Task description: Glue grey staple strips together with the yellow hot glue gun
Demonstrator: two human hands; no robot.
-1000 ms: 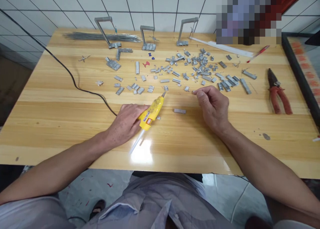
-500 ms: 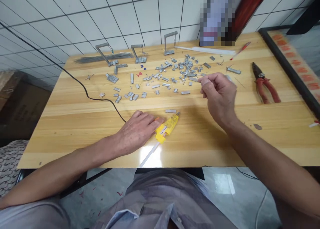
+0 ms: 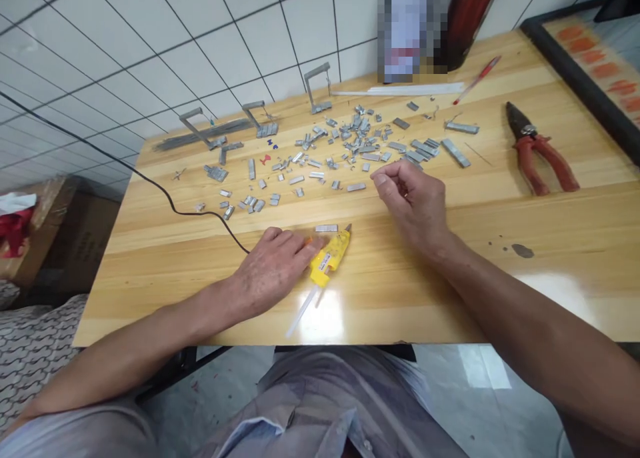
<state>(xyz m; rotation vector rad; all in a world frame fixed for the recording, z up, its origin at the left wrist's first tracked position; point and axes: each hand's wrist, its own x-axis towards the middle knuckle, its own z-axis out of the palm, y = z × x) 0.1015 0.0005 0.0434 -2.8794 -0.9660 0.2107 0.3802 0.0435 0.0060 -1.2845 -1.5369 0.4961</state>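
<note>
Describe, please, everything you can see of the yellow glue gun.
The yellow glue gun looks plastic, with dark smudges, a pale label and a greyish nozzle pointing forward. A translucent stick juts from its rear. The left hand holds it, hiding the handle; whether it rests on the table is unclear.

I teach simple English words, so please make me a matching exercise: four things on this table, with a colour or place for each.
Column 1
1. glue gun
2. pliers
3. cord
4. long sticks

Column 2
A. black
B. white, near the wall
C. yellow, touching the left hand
D. red-handled, to the right of the right hand

Pairs: 1-C, 2-D, 3-A, 4-B
</note>
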